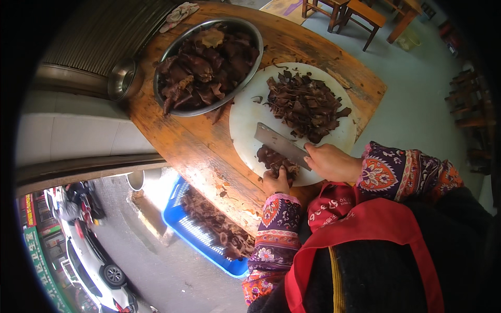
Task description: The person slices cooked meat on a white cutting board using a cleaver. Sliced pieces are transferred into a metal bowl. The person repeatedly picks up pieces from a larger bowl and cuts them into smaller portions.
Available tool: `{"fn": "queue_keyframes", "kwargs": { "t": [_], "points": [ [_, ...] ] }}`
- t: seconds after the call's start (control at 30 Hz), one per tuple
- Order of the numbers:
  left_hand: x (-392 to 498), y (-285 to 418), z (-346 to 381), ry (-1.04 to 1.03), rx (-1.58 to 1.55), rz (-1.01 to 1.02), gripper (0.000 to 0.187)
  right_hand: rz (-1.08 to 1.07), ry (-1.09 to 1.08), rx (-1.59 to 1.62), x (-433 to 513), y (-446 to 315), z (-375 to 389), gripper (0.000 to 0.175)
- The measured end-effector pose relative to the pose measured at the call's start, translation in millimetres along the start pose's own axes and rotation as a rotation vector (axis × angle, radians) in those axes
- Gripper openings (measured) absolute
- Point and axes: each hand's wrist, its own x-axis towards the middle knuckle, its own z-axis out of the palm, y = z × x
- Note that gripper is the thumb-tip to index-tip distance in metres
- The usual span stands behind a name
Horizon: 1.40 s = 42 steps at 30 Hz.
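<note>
My right hand (331, 161) grips a cleaver (280, 144), its broad blade lying across a round white cutting board (250, 113). My left hand (276, 181) presses down a small bunch of dark brown, leafy pieces (272, 157) beside the blade; they look like wood ear fungus. The fingertips partly cover that bunch. Farther up the board lies a larger heap of cut brown strips (305, 103), apart from both hands. A steel basin (256, 37) piled with large, wet-looking sheets of the same brown food (203, 70) stands beyond the board, to the left.
The board and basin stand on a worn wooden table (188, 135) with scattered scraps. Below its left edge, a blue plastic basket (195, 246) holds more brown pieces. A metal bowl (124, 80) and a cloth (179, 16) are near the shutter. Wooden stools (362, 15) stand beyond.
</note>
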Motion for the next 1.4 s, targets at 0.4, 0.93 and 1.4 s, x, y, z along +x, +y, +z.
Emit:
{"fn": "queue_keyframes", "kwargs": {
  "t": [0.4, 0.93, 1.4],
  "points": [
    [1, -17, 15, 0.187, 0.316, 0.210, 0.040, 0.170, -0.112, -0.201, 18, 13, 53, 0.022],
    [-7, -28, 23, 0.186, -0.306, 0.120, 0.047, 0.084, -0.056, -0.115, -7, -1, 14, 0.025],
    [-25, -25, 9, 0.139, 0.026, 0.641, 0.011, 0.165, -0.093, -0.060, -7, -1, 46, 0.025]
  ]
}}
